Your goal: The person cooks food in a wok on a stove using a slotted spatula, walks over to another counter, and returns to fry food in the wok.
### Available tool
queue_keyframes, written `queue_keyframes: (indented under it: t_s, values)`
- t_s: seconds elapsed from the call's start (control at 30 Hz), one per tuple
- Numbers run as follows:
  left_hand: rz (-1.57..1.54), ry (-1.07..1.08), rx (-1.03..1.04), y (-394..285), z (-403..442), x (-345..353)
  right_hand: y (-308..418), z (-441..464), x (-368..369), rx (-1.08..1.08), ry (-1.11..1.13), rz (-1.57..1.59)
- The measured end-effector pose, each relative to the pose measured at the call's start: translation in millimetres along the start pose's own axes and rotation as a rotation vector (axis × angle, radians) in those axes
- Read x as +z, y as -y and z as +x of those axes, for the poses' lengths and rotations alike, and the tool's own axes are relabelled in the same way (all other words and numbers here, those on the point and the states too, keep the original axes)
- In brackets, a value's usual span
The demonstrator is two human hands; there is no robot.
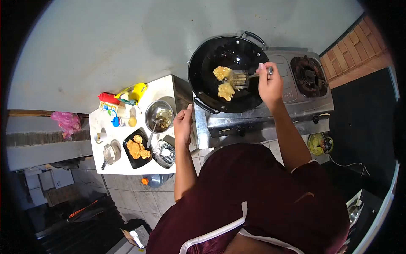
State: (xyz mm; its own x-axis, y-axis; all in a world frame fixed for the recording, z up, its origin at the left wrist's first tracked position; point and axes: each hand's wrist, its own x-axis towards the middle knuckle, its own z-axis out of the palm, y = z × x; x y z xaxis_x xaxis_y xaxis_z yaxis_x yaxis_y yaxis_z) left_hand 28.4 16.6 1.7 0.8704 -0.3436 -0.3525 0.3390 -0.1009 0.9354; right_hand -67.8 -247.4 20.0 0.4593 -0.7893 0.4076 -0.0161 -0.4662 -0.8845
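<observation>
My right hand grips the handle of a slotted metal spatula over a black two-handled wok. Two pieces of battered, frying food lie in the wok by the spatula's blade: an upper piece and a lower piece. The wok sits on the left side of a steel gas stove. My left hand is closed with the thumb up, between the white table and the stove, near the wok's lower handle. Nothing shows in its fingers.
On the table stand a steel bowl with a spoon, a black tray of fried pieces, a plastic-lined container, a small pot and several packets and jars. A bare burner is at right; a water jug stands below the table.
</observation>
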Motion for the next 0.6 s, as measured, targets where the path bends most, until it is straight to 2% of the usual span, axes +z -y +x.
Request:
queue_keyframes:
  t_s: [0.1,0.17,0.27,0.4,0.5,0.6]
  values:
    - [0.066,-0.043,-0.083,-3.6,1.4,-0.3,5.8,5.6,-3.8,0.041,0.011,-0.037]
    - [0.021,-0.008,-0.03,1.6,5.8,-1.2,7.7,7.3,-6.2,0.06,0.061,-0.075]
    - [0.042,0.0,-0.001,-1.9,5.5,4.0,7.6,10.7,-8.8,0.141,-0.018,-0.067]
    - [0.023,0.045,0.015,-1.1,6.8,6.1,8.4,8.5,-6.8,0.214,-0.017,-0.054]
    - [0.042,0.076,-0.003,2.2,11.1,4.1,7.7,6.7,-4.6,0.098,-0.035,-0.041]
    - [0.077,0.082,0.003,3.7,13.7,4.5,13.5,7.4,-3.8,-0.029,0.048,-0.046]
